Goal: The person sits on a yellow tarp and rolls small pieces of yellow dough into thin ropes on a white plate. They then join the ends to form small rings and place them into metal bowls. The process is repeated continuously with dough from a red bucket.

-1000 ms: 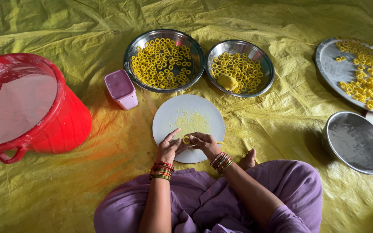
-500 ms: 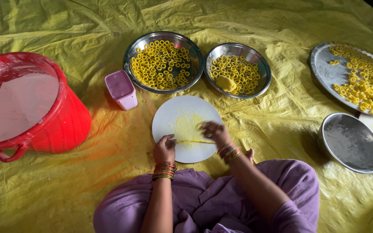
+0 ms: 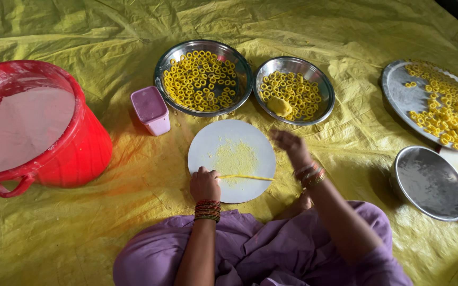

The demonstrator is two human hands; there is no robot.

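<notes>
A round white board (image 3: 208, 143), dusted yellow in the middle, lies on the yellow sheet in front of my knees. Across its near part lies a thin rolled strip of yellow dough (image 3: 247, 177). My left hand (image 3: 204, 184) rests at the board's near left edge, fingers curled on the strip's left end. My right hand (image 3: 291, 145) is blurred, lifted over the board's right edge, fingers apart, holding nothing that I can see. It is nearest the smaller steel bowl (image 3: 318, 83) of yellow dough rings, where a lump of dough (image 3: 279, 106) sits.
A larger steel bowl (image 3: 163, 66) of rings stands at the back, a pink tub (image 3: 151, 110) left of the board. A red bucket (image 3: 75, 145) holding white liquid stands far left. A steel tray (image 3: 398, 95) of rings and an upturned steel pan (image 3: 430, 182) lie on the right.
Both hands were together at the board's near edge. The right hand then rolled across the board and has now lifted away toward the small bowl, leaving a long thin strip.
</notes>
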